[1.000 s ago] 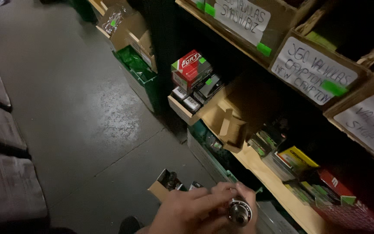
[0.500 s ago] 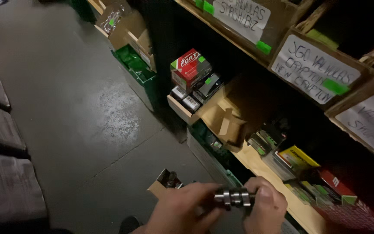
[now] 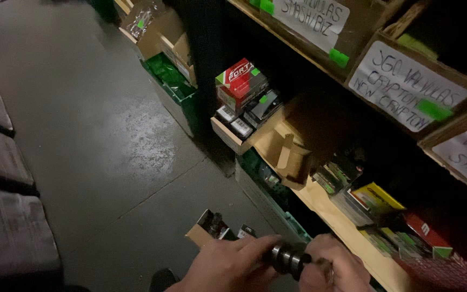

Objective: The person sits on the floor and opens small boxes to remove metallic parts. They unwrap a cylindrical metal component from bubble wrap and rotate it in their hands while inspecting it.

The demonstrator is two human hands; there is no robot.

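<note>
Lying crosswise between them, the ridged metal part (image 3: 289, 257) is clamped endwise by left hand (image 3: 228, 267) and right hand (image 3: 335, 269), above the floor (image 3: 98, 140).

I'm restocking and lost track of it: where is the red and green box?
In the head view, the red and green box sits upper centre, atop small dark boxes at the wooden shelf's left end.

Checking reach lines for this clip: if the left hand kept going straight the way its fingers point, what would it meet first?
The left hand points rightward along the dark metal part it grips, so it would likely first meet the right hand holding the other end. Depth seems shared.
</note>
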